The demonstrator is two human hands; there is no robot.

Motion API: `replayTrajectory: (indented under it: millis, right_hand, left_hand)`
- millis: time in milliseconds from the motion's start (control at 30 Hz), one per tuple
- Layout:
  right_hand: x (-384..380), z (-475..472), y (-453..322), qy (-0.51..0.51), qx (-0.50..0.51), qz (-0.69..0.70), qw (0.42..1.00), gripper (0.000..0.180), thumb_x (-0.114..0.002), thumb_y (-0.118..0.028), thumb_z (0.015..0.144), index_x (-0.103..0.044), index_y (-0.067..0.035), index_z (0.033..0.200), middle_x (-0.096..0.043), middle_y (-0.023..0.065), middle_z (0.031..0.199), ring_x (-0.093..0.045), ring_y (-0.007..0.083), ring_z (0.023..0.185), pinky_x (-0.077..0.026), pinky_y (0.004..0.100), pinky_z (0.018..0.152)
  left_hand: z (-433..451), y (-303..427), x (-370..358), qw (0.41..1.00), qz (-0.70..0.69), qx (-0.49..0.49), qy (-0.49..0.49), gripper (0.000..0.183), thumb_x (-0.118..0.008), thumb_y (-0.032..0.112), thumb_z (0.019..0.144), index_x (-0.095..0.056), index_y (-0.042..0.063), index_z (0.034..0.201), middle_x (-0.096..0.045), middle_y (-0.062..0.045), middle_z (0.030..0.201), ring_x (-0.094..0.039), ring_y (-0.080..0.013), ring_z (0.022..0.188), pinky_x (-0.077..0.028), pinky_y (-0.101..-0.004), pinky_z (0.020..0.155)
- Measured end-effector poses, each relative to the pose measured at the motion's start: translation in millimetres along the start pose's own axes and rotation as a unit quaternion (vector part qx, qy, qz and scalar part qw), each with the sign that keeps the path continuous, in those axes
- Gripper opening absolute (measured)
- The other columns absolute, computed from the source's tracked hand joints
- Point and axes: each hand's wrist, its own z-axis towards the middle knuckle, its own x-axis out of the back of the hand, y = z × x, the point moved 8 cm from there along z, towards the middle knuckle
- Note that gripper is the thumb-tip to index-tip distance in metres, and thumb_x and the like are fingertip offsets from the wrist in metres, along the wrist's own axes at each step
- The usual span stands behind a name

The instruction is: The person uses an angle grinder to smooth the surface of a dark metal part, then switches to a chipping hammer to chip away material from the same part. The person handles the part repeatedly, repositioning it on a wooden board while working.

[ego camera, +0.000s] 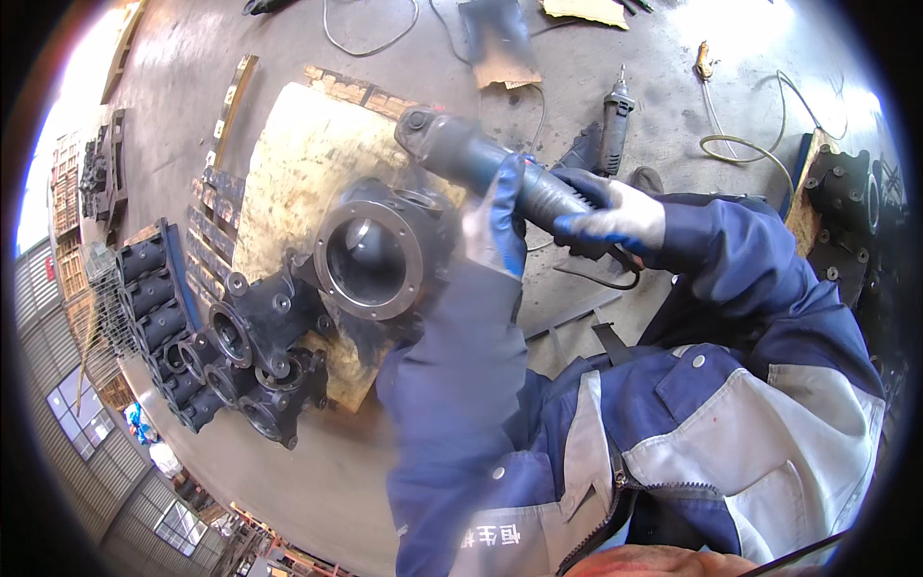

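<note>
Both my hands wear white work gloves with blue-coated palms and fingers. My left hand (497, 216) grips the body of an angle grinder (533, 191) near its front. Around its rear handle closes my right hand (613, 213). The grinder's head points up and left, above a black cast metal housing (438, 238). That housing has a round flanged opening with bolt holes in its rim, facing up towards me. It rests on a stained cardboard sheet (288, 173). Whether the grinder touches the housing cannot be told, and its disc is not clearly visible.
More black castings (263, 317) crowd the left, beside a row of similar ones (148, 274). A wooden pallet (216, 198) shows beyond the cardboard. A die grinder (616, 122) lies on the floor ahead, with cables (750, 148) nearby. Further castings (840, 191) stand at right.
</note>
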Motion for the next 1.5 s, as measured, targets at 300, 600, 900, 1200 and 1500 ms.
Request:
replayTrajectory:
  millis: [300, 600, 900, 1200, 1500]
  right_hand:
    - [2, 19, 23, 0.034, -0.028, 0.054, 0.998, 0.063, -0.082, -0.016, 0.088, -0.044, -0.006, 0.137, -0.061, 0.0092, 0.087, -0.061, 0.0139, 0.065, -0.049, 0.0284, 0.050]
    - [-1, 28, 71, 0.010, -0.107, 0.054, 0.993, 0.065, -0.079, -0.020, 0.089, -0.042, -0.005, 0.140, -0.065, 0.0111, 0.098, -0.068, 0.0201, 0.073, -0.058, 0.0332, 0.057]
    - [14, 52, 95, -0.090, -0.160, 0.271, 0.945, 0.046, -0.062, -0.037, 0.100, -0.053, -0.003, 0.130, -0.067, 0.0157, 0.109, -0.070, 0.0272, 0.089, -0.061, 0.0410, 0.067]
    - [12, 63, 106, -0.131, -0.174, 0.240, 0.946, 0.049, -0.060, -0.045, 0.099, -0.058, -0.003, 0.124, -0.068, 0.0149, 0.109, -0.070, 0.0256, 0.090, -0.062, 0.0402, 0.070]
    - [8, 76, 116, -0.142, -0.190, 0.227, 0.945, 0.054, -0.064, -0.053, 0.096, -0.061, -0.006, 0.122, -0.070, 0.0133, 0.107, -0.071, 0.0239, 0.087, -0.061, 0.0411, 0.067]
  left_hand:
    - [28, -14, 5, 0.995, -0.099, 0.029, 0.006, 0.087, -0.055, 0.080, 0.087, -0.051, 0.005, 0.130, -0.065, -0.014, 0.102, -0.068, -0.0298, 0.095, -0.059, -0.0447, 0.086]
    - [28, -35, 31, 0.989, -0.098, 0.095, 0.052, 0.088, -0.053, 0.083, 0.085, -0.048, 0.008, 0.131, -0.063, -0.015, 0.102, -0.067, -0.0300, 0.085, -0.060, -0.0472, 0.075]
    - [20, -56, 55, 0.978, 0.101, 0.119, 0.138, 0.049, -0.074, 0.042, 0.092, -0.061, 0.005, 0.121, -0.064, -0.008, 0.095, -0.063, -0.0189, 0.076, -0.050, -0.0331, 0.059]
    - [13, -39, 56, 0.935, 0.218, 0.079, 0.267, 0.038, -0.077, 0.036, 0.090, -0.063, 0.005, 0.108, -0.062, -0.006, 0.074, -0.054, -0.0153, 0.044, -0.038, -0.0309, 0.034]
    - [13, -42, 74, 0.922, 0.245, 0.120, 0.274, 0.041, -0.076, 0.042, 0.091, -0.064, 0.005, 0.101, -0.056, -0.005, 0.061, -0.049, -0.0159, 0.038, -0.036, -0.0328, 0.031]
